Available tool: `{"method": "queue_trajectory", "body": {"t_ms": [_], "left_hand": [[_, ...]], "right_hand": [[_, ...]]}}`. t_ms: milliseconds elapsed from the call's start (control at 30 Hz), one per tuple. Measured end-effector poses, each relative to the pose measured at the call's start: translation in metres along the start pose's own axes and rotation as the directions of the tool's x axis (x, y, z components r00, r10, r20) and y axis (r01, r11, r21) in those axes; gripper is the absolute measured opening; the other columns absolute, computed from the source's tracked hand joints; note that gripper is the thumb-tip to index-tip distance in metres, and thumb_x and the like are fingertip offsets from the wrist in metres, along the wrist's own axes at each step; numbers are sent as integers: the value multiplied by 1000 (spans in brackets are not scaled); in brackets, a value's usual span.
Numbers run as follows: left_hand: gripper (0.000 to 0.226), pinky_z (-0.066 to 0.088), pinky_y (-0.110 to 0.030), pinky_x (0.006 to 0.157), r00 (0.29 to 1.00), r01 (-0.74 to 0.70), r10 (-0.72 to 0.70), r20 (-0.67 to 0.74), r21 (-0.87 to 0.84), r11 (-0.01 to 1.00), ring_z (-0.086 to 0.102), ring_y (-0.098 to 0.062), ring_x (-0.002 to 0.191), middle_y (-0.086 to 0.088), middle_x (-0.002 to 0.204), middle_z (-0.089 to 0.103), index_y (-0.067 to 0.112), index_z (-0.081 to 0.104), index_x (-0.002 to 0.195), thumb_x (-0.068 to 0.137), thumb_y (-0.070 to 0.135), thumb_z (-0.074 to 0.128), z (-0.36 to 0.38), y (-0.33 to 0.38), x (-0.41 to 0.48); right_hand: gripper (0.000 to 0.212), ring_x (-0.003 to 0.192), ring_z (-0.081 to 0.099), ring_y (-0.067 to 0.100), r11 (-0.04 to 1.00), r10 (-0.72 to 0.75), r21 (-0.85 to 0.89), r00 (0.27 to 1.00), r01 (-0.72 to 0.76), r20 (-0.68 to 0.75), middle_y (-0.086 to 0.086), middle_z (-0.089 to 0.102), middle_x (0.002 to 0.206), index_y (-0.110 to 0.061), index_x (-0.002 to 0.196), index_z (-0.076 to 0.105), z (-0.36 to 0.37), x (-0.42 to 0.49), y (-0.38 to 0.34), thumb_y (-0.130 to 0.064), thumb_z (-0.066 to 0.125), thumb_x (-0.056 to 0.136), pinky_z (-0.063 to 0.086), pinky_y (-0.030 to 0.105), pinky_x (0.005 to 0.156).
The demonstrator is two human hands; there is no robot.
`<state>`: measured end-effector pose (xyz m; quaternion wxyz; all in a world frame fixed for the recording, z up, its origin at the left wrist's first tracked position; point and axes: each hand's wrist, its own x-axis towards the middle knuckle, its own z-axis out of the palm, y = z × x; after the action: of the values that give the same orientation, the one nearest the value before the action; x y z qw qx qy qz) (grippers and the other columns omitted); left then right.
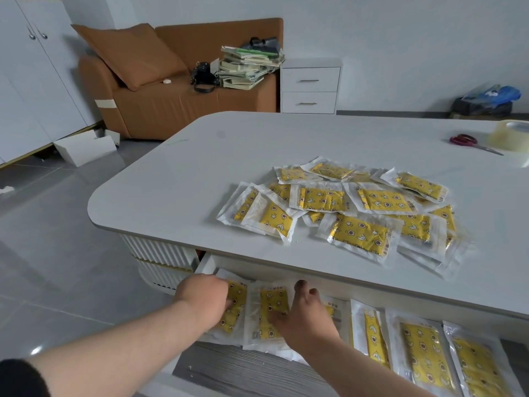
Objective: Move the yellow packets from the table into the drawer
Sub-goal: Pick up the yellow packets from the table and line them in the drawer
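Observation:
Several yellow packets in clear wrappers lie in a loose pile on the white table. Below the table's near edge, the drawer is pulled out, and more yellow packets lie in a row inside it. Both hands are down in the drawer's left part. My left hand rests with bent fingers on the leftmost packet; its fingertips are mostly hidden. My right hand lies with spread fingers on the packet beside it, thumb touching the yellow print.
Red-handled scissors and a tape roll lie at the table's far right. Beyond the table stand a brown sofa with a stack of books and a small white drawer unit. White boxes sit on the floor at the left.

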<state>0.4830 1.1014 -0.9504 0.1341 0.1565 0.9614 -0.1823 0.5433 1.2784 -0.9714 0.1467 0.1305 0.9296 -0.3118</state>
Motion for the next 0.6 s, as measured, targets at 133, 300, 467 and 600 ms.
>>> {"method": "queue_trajectory", "body": {"t_ms": [133,300,467,600], "left_hand": [[44,42,-32,70,978,-148,156,-137,68,987,60,-25,101,-4,114,56,15,65,109,97,50,41,-2,-9,-5],[50,32,-28,106,937,-334,290,-197,-251,909,41,-11,128,16,132,47,32,58,121,83,63,47,-1,-30,-11],[110,-11,-26,113,892,-451,450,-30,-75,889,-1,-10,148,10,162,1,30,12,153,66,72,65,8,-24,-15],[123,-19,-30,113,905,-426,426,14,14,905,-13,-13,148,4,162,-12,26,-1,154,62,73,66,19,-25,-9]], "right_hand": [[60,116,49,28,944,-140,-299,990,136,11,9,41,130,-13,137,31,-17,1,3,-51,45,93,46,36,86],[50,130,38,21,716,-485,-479,856,507,181,-4,42,141,-24,136,42,-40,-3,20,-49,46,93,36,35,108],[78,146,20,10,653,-582,-412,769,635,263,-13,19,159,-31,151,24,-33,7,29,-62,53,85,20,27,117],[90,147,16,9,667,-567,-398,775,630,278,-13,13,161,-32,152,20,-23,21,30,-68,57,79,18,24,116]]}}
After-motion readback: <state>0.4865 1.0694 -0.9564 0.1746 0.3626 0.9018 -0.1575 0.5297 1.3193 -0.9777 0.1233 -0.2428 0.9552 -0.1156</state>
